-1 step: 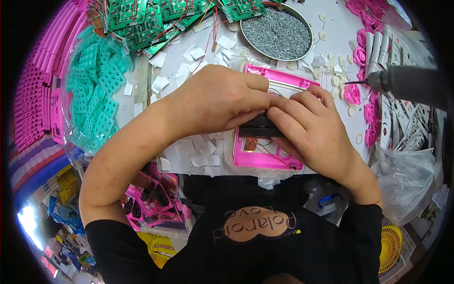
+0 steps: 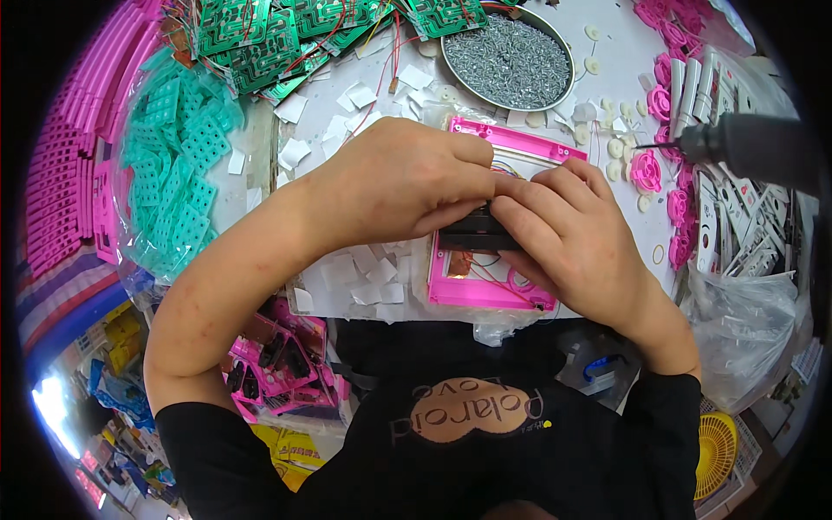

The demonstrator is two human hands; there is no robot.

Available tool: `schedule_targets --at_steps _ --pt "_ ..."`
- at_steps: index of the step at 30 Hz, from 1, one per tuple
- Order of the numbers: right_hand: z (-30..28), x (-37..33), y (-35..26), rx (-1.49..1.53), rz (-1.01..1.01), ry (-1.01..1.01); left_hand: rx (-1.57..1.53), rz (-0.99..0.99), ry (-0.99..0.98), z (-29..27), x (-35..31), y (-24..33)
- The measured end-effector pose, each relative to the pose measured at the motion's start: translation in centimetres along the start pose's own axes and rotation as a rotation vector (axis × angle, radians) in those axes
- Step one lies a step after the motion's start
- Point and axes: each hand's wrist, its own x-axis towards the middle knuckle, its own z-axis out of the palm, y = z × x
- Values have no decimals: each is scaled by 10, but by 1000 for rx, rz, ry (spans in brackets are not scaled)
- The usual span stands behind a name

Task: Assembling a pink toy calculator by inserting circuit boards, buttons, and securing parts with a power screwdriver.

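Observation:
A pink plastic housing (image 2: 494, 296) lies on the table in front of me, with thin red wires and a copper-coloured piece inside it. Across its middle sits a black, box-like plastic part (image 2: 472, 238). My left hand (image 2: 416, 182) reaches in from the left, fingers pinched together at the part's upper edge. From the right, my right hand (image 2: 568, 234) curls its fingers over the part's right end. The fingertips of both hands meet there, and whatever small thing may be between them is hidden.
A round metal dish of screws (image 2: 507, 61) stands behind the housing, beside green circuit boards (image 2: 260, 52). Teal button pads (image 2: 178, 147) fill a bag at left, near stacked pink frames (image 2: 74, 165). A powered screwdriver (image 2: 754, 152) juts in at right. White paper squares (image 2: 364, 282) lie scattered.
The screwdriver at right has shifted very slightly upward. My hands and the black part stay where they were.

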Motion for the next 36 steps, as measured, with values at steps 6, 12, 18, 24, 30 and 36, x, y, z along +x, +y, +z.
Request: schedule_targets --at_steps 6,12,18,24,30,36 --pt "13 -16 22 -77 -90 -72 -42 24 -4 1 0 -4" --pt "7 -21 29 -63 -96 -125 138 -126 68 -3 -7 16" --pt "18 -15 24 6 -96 60 80 -316 218 22 -36 64" --pt "15 -14 17 29 -42 51 -61 -461 258 44 -37 61" --pt "-13 -11 14 64 -36 73 -50 -424 251 45 -38 56" --pt "-126 -69 114 649 53 817 -46 -401 231 45 -36 51"
